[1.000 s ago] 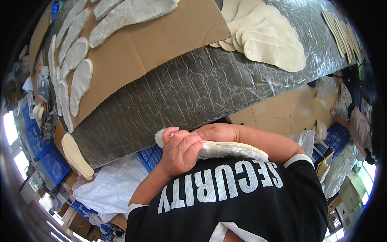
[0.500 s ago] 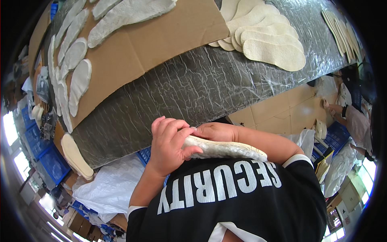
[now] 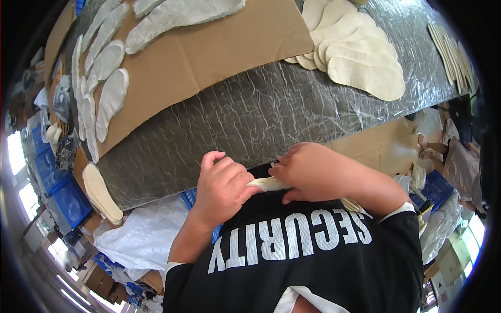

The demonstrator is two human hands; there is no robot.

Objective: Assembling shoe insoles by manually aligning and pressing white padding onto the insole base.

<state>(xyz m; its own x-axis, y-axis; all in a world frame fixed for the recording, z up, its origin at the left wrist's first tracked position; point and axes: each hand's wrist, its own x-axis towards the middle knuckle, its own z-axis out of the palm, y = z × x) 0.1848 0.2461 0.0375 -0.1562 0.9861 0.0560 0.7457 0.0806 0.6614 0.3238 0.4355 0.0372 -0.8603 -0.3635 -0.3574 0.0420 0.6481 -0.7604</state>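
Close to my chest, at the table's near edge, I hold a cream insole (image 3: 267, 183), seen edge-on. Its near end sits between the thumb and bent fingers of my left hand (image 3: 224, 185), whose index finger sticks up. My right hand (image 3: 312, 175) closes over its middle, thumb on the near side and fingers on the far side. That hand and forearm hide most of the insole. Pale edges (image 3: 352, 205) show beyond the right forearm.
A dark, plastic-wrapped table (image 3: 224, 120) lies ahead. On it are a cardboard sheet (image 3: 172, 78) with white fleecy pieces (image 3: 112, 99), a fan of cream insoles (image 3: 365, 73) and a stack (image 3: 449, 55) at far right. More insoles (image 3: 99, 193) rest at the left corner, above white plastic (image 3: 141, 240).
My right hand has come from the insole's left end to over its middle. The fluffy side seen before is now mostly hidden. My left hand stays at the end. The view has shifted slightly.
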